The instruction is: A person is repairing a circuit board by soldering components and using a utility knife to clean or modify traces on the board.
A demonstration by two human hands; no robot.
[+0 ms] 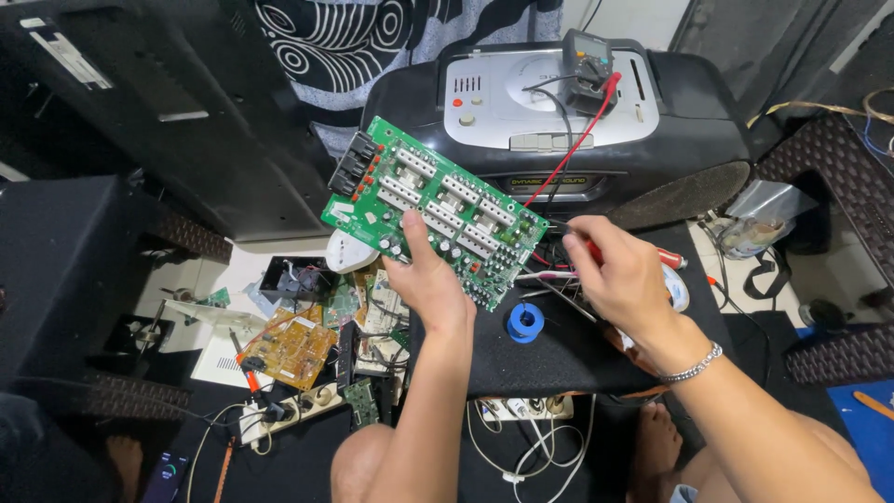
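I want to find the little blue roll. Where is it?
In the head view, the blue spool lies on the black mat, just below the green circuit board, between the left hand and the right hand.

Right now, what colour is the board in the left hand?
Green, with white parts on it. The circuit board shows best in the head view.

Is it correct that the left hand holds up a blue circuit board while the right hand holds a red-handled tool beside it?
Not quite: the circuit board is green, not blue, as the head view shows. The left hand holds it up, and the right hand holds the red-handled tool beside it.
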